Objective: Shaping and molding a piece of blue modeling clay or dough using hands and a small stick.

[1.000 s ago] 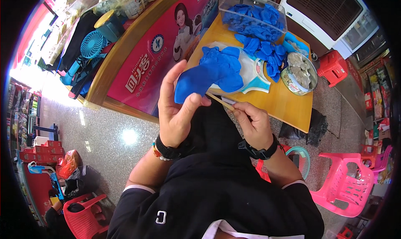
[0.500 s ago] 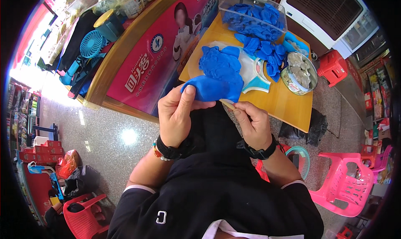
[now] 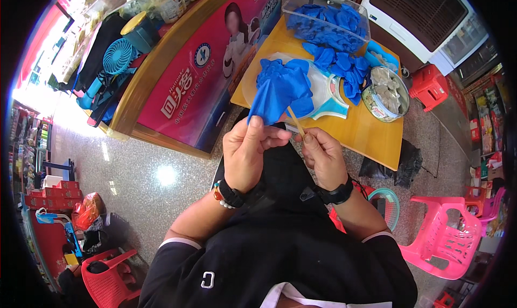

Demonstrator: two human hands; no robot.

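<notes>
Pinching the end of a blue artificial petal between the thumb and curled fingers of the left hand, just off centre toward eight o'clock. Drawing the petal from the blue artificial flower toward seven o'clock in a long, tapering fold, instead of stretching it crosswise toward nine o'clock as half a second ago. Pressing the left thumb over the petal now, after spreading thumb and forefinger wide around it one second ago.

Keeping the flower at one o'clock, in front of a white, teal-edged piece; not being able to tell about contact between the two. Pinching a thin pale stick between thumb and fingers of the right hand, at three o'clock. Pointing the stick more steeply now, toward eleven o'clock, after aiming it nearer ten before. Bringing its upper end to the flower's lower edge; not being able to tell about a join there. Holding both hands nearer together than before, after shifting the left toward three o'clock.

Leaving unchanged, on the yellow wooden table, a clear plastic bin of blue petals at one o'clock, a heap of loose blue petals between one and two, and a round tin nearer two.
</notes>
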